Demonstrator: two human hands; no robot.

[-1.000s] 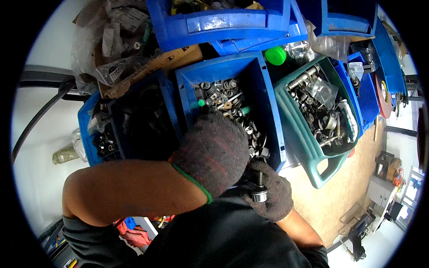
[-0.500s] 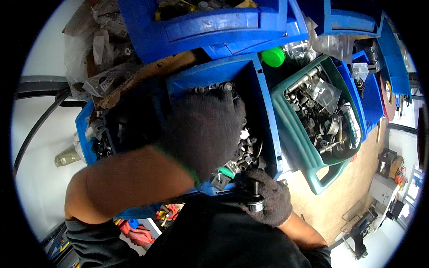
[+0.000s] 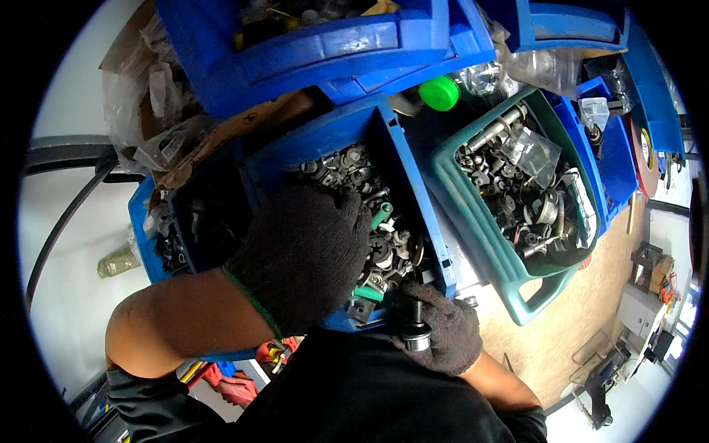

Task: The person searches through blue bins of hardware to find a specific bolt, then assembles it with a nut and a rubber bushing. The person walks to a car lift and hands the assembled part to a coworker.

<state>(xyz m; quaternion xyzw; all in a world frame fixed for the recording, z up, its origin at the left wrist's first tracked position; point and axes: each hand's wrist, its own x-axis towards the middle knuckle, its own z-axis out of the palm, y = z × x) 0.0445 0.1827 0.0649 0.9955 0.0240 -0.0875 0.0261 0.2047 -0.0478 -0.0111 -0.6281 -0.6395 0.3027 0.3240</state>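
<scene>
My left hand (image 3: pixel 299 255), in a dark knit glove with a green cuff edge, is down over the blue bin (image 3: pixel 417 188). Its fingers are bunched and curled towards the loose metal hardware (image 3: pixel 347 170); the tips, and whatever is in them, are hidden. Beside the fingers lie a green cylindrical piece (image 3: pixel 382 215) and several washers, nuts and knobs. My right hand (image 3: pixel 450 336), gloved too, is closed at the bin's near right corner. It holds a stud with a shiny roller (image 3: pixel 416 340), roller end down, dark stem up.
Right of the bin stands a green handled container (image 3: pixel 473 214) of mixed metal parts and small bags. Larger blue bins (image 3: pixel 332 44) rise at the back. A green cap (image 3: pixel 439 93) sits between them. Cardboard and plastic bags (image 3: pixel 170 96) crowd the far left.
My left hand has drawn back towards me and left, baring more hardware at the bin's far end and middle. My right hand still holds the stud with the roller, almost unmoved.
</scene>
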